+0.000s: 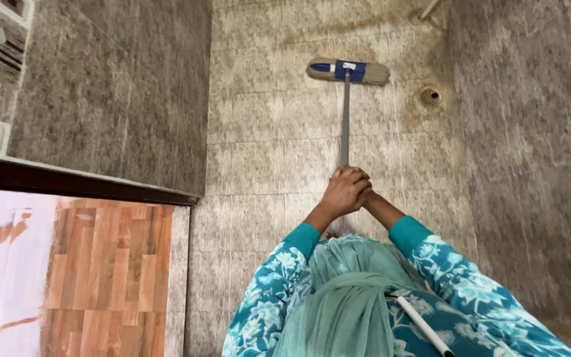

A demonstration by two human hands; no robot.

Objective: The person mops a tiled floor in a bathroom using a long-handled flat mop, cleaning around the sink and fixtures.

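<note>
Mop (347, 71) out at full reach: flat head with blue clamp lies crosswise on the far floor (266, 132), just left of the round drain (430, 96), not touching it. Grey handle (345, 119) runs straight back to the person's hands. Left hand (342, 192) is wrapped on the near end of the handle, knuckles up, closed tight. Right hand (367, 196) is tucked against it on the right, mostly hidden by the left; fingers appear curled on the same handle end. Both sleeves are teal floral, scarf (345, 297) hangs between the arms. Narrow tiled strip, dark grey walls left and right; brown stain rings the drain and runs toward the far right corner. Left near: dark sill (67, 182), wood-pattern floor (110, 264) beyond it. White stick (424, 325) lies across the right sleeve, purpose unclear. Step in hand, by judgement: push stroke at or close to its far end, head flat on the tile. Next move likely calls for a straight pull back keeping the head flat, or a shift right to cover the stained patch by the drain; grip looks fine for either.
</note>
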